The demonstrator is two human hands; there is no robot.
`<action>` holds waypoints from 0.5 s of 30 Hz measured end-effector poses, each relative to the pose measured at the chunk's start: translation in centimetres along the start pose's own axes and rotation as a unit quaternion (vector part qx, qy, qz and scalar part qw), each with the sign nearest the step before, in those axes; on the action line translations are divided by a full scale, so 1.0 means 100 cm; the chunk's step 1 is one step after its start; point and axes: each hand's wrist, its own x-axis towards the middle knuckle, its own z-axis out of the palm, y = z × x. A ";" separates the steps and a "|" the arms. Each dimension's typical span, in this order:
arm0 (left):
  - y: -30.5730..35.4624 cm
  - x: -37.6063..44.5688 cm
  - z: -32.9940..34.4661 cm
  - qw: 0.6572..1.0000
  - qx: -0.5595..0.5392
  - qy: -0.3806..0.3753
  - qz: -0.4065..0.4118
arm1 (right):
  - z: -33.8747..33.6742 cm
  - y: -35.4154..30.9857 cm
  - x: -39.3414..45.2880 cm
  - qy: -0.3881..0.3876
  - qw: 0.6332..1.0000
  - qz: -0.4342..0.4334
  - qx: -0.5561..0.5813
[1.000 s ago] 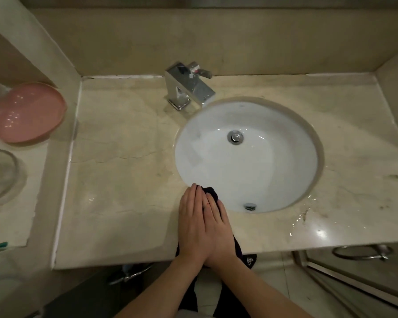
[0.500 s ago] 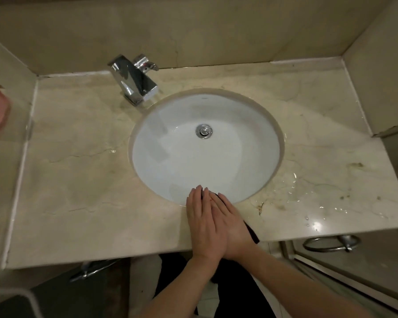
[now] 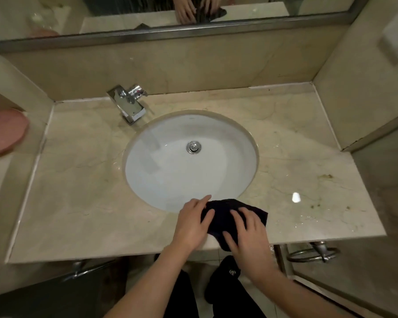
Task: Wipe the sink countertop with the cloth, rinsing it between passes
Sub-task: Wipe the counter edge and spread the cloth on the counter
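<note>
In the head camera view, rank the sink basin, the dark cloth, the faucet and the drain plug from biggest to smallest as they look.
1. Sink basin
2. Dark cloth, partly covered by both hands and nearer the camera
3. Faucet
4. Drain plug

**Hands part, cloth exposed**

The left hand (image 3: 191,222) and right hand (image 3: 247,230), stacked one over the other a moment ago, now lie side by side on the near countertop (image 3: 83,203). The dark cloth (image 3: 228,210), then almost hidden beneath them, now shows spread out between and beyond them, shifted rightward along the basin's near rim.
</note>
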 end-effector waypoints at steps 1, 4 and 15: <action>0.001 0.007 0.001 0.999 0.021 -0.035 0.004 | 0.003 -0.006 -0.007 0.005 0.999 0.051 0.008; 0.009 0.027 -0.005 0.982 -0.003 -0.189 0.010 | 0.004 -0.009 -0.009 0.030 0.995 0.081 0.045; 0.029 0.043 -0.049 0.971 0.061 -0.211 0.099 | -0.024 0.007 0.015 0.000 0.960 0.278 0.033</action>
